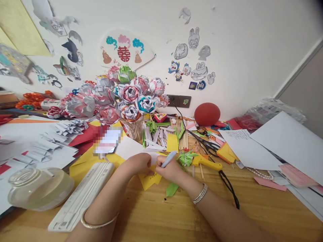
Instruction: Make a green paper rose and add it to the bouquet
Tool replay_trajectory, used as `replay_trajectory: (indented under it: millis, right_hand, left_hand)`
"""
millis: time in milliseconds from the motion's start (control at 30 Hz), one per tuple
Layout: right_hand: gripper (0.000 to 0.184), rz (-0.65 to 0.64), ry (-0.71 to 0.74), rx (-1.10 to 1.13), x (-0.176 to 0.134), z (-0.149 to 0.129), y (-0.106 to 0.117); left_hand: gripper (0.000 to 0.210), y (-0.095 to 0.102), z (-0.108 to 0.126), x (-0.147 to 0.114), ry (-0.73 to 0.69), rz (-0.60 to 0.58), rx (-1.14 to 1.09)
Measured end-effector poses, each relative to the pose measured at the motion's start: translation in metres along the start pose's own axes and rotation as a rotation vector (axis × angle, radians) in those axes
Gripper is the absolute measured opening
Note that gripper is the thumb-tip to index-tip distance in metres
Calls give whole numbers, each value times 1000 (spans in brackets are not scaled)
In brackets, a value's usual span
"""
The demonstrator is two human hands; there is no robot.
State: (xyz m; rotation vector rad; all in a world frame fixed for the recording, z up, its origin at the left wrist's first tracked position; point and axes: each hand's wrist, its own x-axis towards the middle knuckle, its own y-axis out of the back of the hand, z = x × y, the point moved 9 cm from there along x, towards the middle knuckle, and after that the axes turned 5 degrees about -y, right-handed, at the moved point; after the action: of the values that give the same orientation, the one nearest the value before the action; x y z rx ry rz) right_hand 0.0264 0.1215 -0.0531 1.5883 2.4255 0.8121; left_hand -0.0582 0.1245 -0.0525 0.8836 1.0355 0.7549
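Note:
In my right hand is a pale blue-grey pen, gripped between closed fingers and slanting up to the right. Beneath both hands lies a yellow sheet of paper with small handwriting on it. My left hand bends over the sheet's left part with curled fingers, holding the paper at the table; its fingertips are partly hidden. Just right of the pen sits a green folded paper flower. A loose green paper piece lies below my right wrist.
A paper-trimmer-like white board and a clear jar of liquid stand left. Behind are a phone, paper flowers and folded strips. A yellow glue gun, scissors and a red balloon are right.

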Motion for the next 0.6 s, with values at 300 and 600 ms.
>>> replay_trajectory:
  millis: [300, 600]
  right_hand:
    - [24, -16, 14, -16, 0, -2, 1]
    - [24, -32, 13, -38, 0, -1, 0]
  left_hand:
    - [23, 2, 2, -2, -2, 7, 6]
    - [23, 2, 3, -2, 0, 0, 14]
